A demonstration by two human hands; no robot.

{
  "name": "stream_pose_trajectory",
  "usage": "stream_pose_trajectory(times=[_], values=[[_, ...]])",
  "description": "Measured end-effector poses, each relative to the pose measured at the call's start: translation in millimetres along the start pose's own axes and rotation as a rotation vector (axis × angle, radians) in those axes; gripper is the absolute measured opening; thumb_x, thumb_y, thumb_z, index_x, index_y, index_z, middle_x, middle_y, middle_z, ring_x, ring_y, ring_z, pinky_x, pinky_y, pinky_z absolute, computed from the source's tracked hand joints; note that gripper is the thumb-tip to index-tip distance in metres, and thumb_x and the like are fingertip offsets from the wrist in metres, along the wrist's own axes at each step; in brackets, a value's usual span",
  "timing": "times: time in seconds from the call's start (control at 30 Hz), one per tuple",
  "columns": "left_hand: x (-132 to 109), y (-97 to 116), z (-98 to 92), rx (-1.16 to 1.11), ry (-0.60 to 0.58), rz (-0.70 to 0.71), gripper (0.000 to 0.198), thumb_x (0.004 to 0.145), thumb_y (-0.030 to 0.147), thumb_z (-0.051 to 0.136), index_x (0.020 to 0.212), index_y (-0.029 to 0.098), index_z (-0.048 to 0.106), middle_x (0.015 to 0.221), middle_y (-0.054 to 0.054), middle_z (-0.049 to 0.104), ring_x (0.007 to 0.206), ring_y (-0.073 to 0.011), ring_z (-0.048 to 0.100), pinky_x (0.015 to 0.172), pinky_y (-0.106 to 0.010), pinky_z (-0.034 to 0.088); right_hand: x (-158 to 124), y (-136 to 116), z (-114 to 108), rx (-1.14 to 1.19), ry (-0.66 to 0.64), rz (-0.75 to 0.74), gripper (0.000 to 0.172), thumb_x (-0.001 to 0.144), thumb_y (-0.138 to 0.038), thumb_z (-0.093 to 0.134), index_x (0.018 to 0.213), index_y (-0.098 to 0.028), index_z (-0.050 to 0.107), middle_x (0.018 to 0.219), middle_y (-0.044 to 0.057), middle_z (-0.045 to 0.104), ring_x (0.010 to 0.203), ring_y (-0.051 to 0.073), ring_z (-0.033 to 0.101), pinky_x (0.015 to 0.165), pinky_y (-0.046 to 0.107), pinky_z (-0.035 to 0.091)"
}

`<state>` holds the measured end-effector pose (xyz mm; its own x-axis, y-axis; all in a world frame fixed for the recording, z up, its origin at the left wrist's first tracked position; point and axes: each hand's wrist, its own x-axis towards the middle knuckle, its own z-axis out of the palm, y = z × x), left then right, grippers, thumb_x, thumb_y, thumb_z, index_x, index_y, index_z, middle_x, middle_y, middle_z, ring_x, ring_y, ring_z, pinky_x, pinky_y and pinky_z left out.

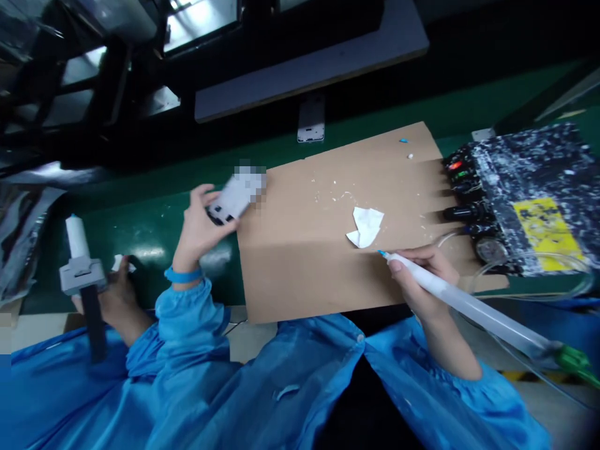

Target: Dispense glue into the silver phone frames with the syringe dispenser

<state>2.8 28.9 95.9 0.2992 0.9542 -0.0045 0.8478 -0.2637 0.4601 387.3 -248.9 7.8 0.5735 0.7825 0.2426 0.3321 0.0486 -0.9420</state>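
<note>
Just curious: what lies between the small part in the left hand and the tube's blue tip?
Head view: bare cardboard from the small part to the tube's blue tip; a crumpled white paper scrap lies just beside that tip.

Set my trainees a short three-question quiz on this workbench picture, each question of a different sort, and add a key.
1. True or false: the right hand holds a translucent syringe whose blue tip is close to the white scrap of paper.
2. Multiple choice: the left hand holds a) a small device, b) a roll of tape, c) a screwdriver.
3. Fill the gap: the white scrap of paper lies on a sheet of ____.

Key: 1 true; 2 a; 3 cardboard.
</note>
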Motion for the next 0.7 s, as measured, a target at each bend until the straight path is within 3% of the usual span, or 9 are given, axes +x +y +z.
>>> stream_pose_trajectory(times=[0.1, 0.17, 0.23, 0.3, 0.37, 0.43, 0.53, 0.7], values=[[-29.7, 32.4, 14.8, -0.032, -0.344, 0.362, 0.082, 0.086, 0.026, 0.079, 0.162, 0.026, 0.047, 0.164, -0.016, 0.062, 0.155, -0.0386, 0.059, 0.130, -0.059, 0.050, 1.4, -8.9, 7.9, 0.052, -0.043, 0.005, 0.028, 0.099, -0.048, 0.093, 0.104, -0.026, 0.078, 0.083, 0.004, 0.078, 0.059, 0.020, 0.068, 0.048, 0.030, 0.050], [-41.9, 50.9, 30.1, -0.019, -0.457, 0.530, 0.082, 0.090, 0.015, 0.068, 0.168, 0.028, 0.045, 0.173, -0.013, 0.056, 0.163, -0.0371, 0.051, 0.135, -0.060, 0.045, 2.9, -15.4, 14.0, 0.075, -0.070, 0.001, 0.027, 0.100, -0.048, 0.093, 0.105, -0.026, 0.077, 0.083, 0.003, 0.077, 0.059, 0.020, 0.067, 0.049, 0.030, 0.050], [-48.3, 64.6, 47.9, -0.021, -0.438, 0.590, 0.082, 0.094, 0.010, 0.060, 0.172, 0.027, 0.043, 0.179, -0.014, 0.049, 0.167, -0.0359, 0.046, 0.136, -0.059, 0.043, 4.1, -21.4, 20.2, 0.081, -0.095, -0.003, 0.027, 0.101, -0.049, 0.091, 0.106, -0.027, 0.076, 0.084, 0.003, 0.077, 0.060, 0.020, 0.067, 0.049, 0.031, 0.050], [-51.7, 74.4, 66.7, -0.009, -0.301, 0.523, 0.070, 0.099, 0.016, 0.063, 0.167, 0.022, 0.048, 0.172, -0.018, 0.054, 0.158, -0.0382, 0.052, 0.130, -0.059, 0.048, 4.8, -26.9, 26.5, 0.074, -0.129, -0.008, 0.027, 0.101, -0.050, 0.090, 0.107, -0.028, 0.076, 0.085, 0.003, 0.077, 0.060, 0.020, 0.066, 0.050, 0.032, 0.050], [-54.4, 82.5, 85.1, 0.022, -0.165, 0.422, 0.060, 0.102, 0.035, 0.074, 0.157, 0.017, 0.056, 0.154, -0.020, 0.065, 0.140, -0.0403, 0.062, 0.118, -0.059, 0.054, 5.7, -32.6, 33.3, 0.064, -0.156, -0.016, 0.027, 0.102, -0.050, 0.090, 0.107, -0.028, 0.075, 0.084, 0.002, 0.076, 0.061, 0.020, 0.066, 0.051, 0.032, 0.050], [-56.9, 90.0, 101.5, 0.015, -0.120, 0.404, 0.071, 0.097, 0.057, 0.085, 0.150, 0.017, 0.061, 0.140, -0.018, 0.069, 0.128, -0.0397, 0.065, 0.109, -0.057, 0.055, 7.8, -38.5, 40.8, 0.059, -0.183, -0.008, 0.027, 0.102, -0.050, 0.089, 0.106, -0.028, 0.074, 0.083, 0.001, 0.074, 0.062, 0.019, 0.066, 0.051, 0.031, 0.050], [-58.1, 99.3, 119.3, -0.104, -0.187, 0.485, 0.085, 0.092, 0.069, 0.089, 0.154, 0.020, 0.057, 0.141, -0.016, 0.071, 0.127, -0.0364, 0.065, 0.108, -0.052, 0.053, 13.3, -46.0, 53.2, 0.069, -0.257, 0.017, 0.029, 0.104, -0.052, 0.086, 0.104, -0.027, 0.071, 0.080, 0.000, 0.072, 0.061, 0.018, 0.064, 0.053, 0.031, 0.049], [-51.2, 103.3, 131.7, -0.345, -0.355, 0.627, 0.084, 0.100, 0.053, 0.088, 0.168, 0.028, 0.046, 0.149, -0.010, 0.074, 0.135, -0.0310, 0.067, 0.115, -0.047, 0.049, 21.0, -45.8, 69.2, 0.069, -0.372, 0.067, 0.035, 0.105, -0.058, 0.082, 0.102, -0.027, 0.066, 0.072, -0.002, 0.066, 0.054, 0.016, 0.055, 0.049, 0.031, 0.041]])
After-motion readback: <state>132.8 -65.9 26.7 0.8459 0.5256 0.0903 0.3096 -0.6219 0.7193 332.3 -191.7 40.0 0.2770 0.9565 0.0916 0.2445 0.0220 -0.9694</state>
